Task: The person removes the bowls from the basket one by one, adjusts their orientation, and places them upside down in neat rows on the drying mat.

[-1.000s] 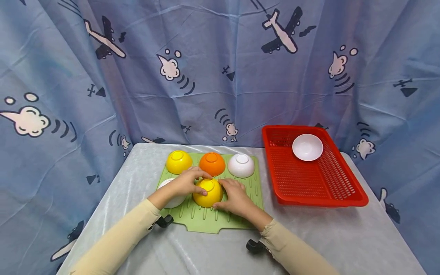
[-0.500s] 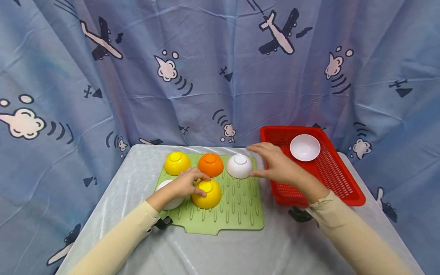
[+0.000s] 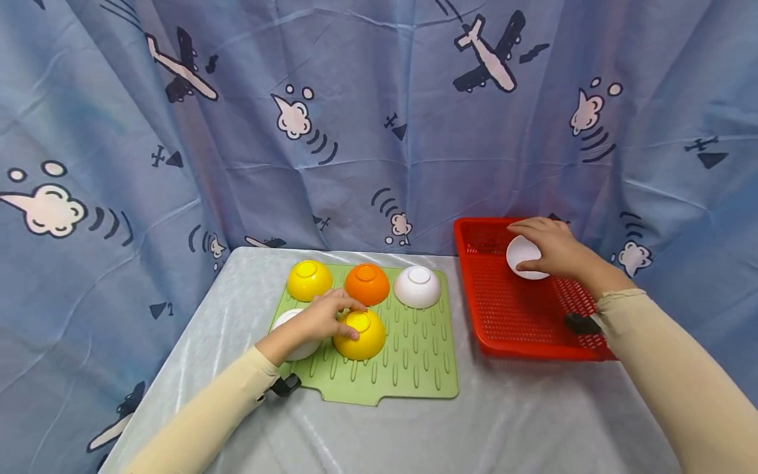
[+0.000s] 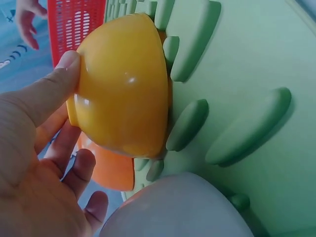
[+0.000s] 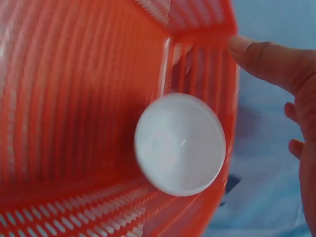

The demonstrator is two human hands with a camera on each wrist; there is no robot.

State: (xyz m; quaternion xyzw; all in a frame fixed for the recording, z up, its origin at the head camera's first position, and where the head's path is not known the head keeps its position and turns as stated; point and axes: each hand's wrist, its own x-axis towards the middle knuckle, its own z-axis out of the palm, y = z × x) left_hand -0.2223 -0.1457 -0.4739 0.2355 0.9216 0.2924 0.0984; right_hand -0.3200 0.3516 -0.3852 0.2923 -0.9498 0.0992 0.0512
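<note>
Upside down on the ribbed green mat lies a yellow bowl. My left hand pinches its raised foot between thumb and fingers, seen closely on the yellow bowl in the left wrist view. A white bowl sits mouth up at the back of the red basket. Over it hovers my right hand, thumb and fingers spread apart. In the right wrist view that hand is beside the basket rim, apart from the white bowl.
Along the mat's far edge stand an upturned yellow bowl, an orange bowl and a white bowl. Another white bowl is partly hidden behind the left hand. A blue patterned curtain hangs behind the table.
My right hand has let go of the front yellow bowl and moved right, past the mat's white bowl, to above the bowl in the basket. The left hand has stayed on the yellow bowl.
</note>
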